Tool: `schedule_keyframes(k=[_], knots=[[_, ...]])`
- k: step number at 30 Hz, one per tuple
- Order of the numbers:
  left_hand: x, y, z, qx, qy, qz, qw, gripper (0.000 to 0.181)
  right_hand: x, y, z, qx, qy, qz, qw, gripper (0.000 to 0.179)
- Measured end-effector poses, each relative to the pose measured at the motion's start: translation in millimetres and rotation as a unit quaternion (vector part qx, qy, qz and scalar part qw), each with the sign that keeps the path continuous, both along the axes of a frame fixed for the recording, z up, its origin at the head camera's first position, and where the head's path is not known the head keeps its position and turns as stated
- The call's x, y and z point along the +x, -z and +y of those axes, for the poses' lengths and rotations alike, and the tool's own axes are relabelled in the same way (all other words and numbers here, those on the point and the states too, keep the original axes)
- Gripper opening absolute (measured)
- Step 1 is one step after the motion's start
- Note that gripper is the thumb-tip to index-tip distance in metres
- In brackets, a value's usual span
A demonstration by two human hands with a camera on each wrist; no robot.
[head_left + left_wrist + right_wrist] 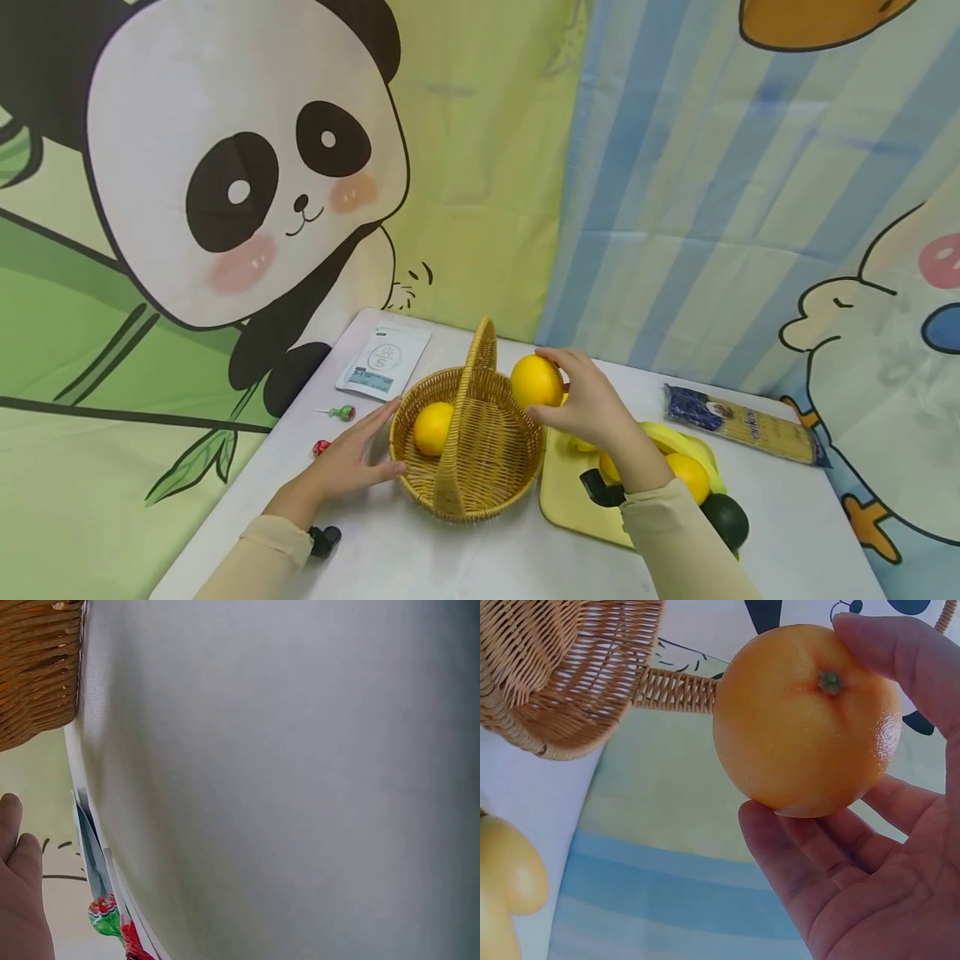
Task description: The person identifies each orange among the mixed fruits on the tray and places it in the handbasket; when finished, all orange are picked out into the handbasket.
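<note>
My right hand [592,408] holds an orange [536,382] between thumb and fingers, raised beside the right rim of a wicker basket [491,467]. In the right wrist view, the fruit's green stem end [830,682] faces the camera. The basket stands upright with its tall handle [452,450] arching over the middle. Another orange [432,429] lies inside, left of the handle. At the basket's left side is my left hand [341,467], fingers extended and spread, with fingertips and thumb close by the rim. Only part of that hand [22,900] shows in the left wrist view.
A yellow tray [570,508] right of the basket bears bananas [682,442], oranges [688,477] and a dark green fruit [726,521]. Behind it lies a long pasta packet [750,425]. A white pouch [386,358], a green lollipop [345,412] and a red one [321,447] lie left.
</note>
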State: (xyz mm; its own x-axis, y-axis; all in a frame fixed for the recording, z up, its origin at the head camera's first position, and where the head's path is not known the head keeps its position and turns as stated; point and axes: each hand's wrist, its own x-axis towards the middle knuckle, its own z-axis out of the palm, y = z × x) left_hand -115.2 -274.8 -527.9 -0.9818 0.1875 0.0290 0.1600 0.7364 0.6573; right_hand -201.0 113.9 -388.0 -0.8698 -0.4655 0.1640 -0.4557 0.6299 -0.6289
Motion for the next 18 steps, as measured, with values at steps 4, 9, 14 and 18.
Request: schedule_keyframes(k=[4,9,14,18], knots=[[-0.4,-0.7,0.3,0.000,0.001,-0.002,1.0000,0.107,-3.5,-1.0,-7.4,0.000,-0.009,0.004,1.0000,0.085],[-0.3,0.5,-0.6,0.004,-0.001,0.003,1.0000,0.106,-8.1,0.1,-17.2,0.013,-0.010,0.008,0.9998,0.085],[0.1,1.8,-0.6,0.008,-0.001,-0.003,1.0000,0.106,-12.1,4.2,-25.0,0.022,-0.010,-0.001,0.9997,0.085],[-0.7,3.1,-1.8,0.010,0.001,0.000,0.9999,0.106,-16.9,9.5,-30.7,0.024,-0.012,-0.002,0.9996,0.084]])
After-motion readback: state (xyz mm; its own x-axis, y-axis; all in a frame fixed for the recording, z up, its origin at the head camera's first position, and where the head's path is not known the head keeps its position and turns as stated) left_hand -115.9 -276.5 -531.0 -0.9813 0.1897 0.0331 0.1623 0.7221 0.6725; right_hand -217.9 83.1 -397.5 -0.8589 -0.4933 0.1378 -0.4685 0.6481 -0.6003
